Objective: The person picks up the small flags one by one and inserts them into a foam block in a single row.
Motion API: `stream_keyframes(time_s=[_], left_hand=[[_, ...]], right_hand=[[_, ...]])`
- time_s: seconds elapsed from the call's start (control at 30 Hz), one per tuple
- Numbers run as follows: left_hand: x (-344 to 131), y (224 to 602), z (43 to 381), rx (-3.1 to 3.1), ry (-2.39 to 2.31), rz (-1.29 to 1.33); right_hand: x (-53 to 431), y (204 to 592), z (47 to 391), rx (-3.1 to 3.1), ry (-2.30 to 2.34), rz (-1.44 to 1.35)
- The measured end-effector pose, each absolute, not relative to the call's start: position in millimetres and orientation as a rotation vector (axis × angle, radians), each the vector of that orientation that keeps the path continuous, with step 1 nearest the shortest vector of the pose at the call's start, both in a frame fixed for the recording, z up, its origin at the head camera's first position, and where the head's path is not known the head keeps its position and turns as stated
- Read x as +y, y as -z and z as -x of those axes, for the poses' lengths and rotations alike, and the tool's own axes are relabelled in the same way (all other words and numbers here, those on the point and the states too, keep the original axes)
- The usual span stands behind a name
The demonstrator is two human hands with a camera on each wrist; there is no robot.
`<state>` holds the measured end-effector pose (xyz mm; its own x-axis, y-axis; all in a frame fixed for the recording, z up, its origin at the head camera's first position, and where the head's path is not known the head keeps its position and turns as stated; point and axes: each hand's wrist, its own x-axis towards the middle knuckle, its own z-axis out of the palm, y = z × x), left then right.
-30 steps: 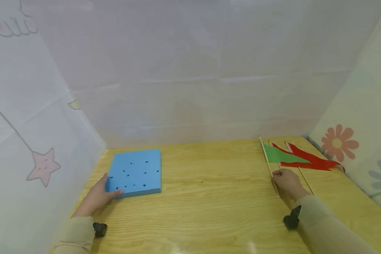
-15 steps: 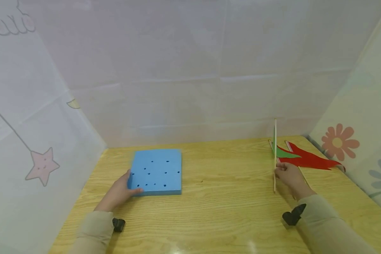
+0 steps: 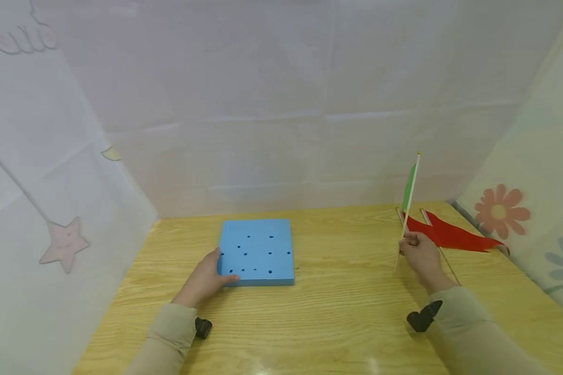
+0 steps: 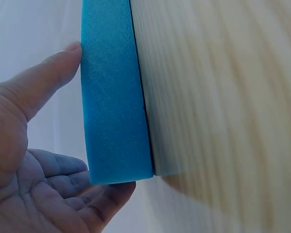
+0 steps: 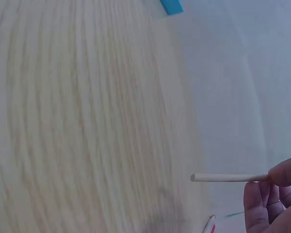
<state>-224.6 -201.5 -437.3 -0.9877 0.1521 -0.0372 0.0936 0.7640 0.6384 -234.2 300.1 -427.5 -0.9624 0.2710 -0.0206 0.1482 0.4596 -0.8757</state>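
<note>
In the head view, a flat blue foam block (image 3: 256, 252) with several small holes in its top lies on the table. My left hand (image 3: 202, 278) grips its near left corner, thumb at the upper front edge and fingers against the left side. A green pennant flag (image 3: 408, 188) stands nearly upright at the right, its thin wooden stick pinched between my right thumb and fingers. The right wrist view shows the stick's bare lower end (image 5: 223, 177) jutting out from the right hand (image 5: 276, 199). Just beyond that hand lie red pennant flags (image 3: 450, 234) on sticks.
The wooden table (image 3: 328, 317) runs back to a pale cloth wall (image 3: 281, 130). Printed cloth walls stand at both sides, with a star (image 3: 64, 245) on the left and a red flower (image 3: 501, 211) on the right.
The left hand has slid the blue foam block rightward toward the table's middle. The right hand has lifted the green flag off the red ones and tipped it from lying to nearly upright.
</note>
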Motion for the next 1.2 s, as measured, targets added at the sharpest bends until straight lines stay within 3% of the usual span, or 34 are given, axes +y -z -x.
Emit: stream_keyframes(time_s=[0.5, 1.2], left_hand=[[-160, 440, 230, 2.901, -1.024, -0.201], [-113, 445, 235, 2.928, -0.993, -0.22]], right_hand=[[247, 417, 244, -2.406, -1.612, 0.306], [184, 430, 265, -2.395, -1.507, 0.004]])
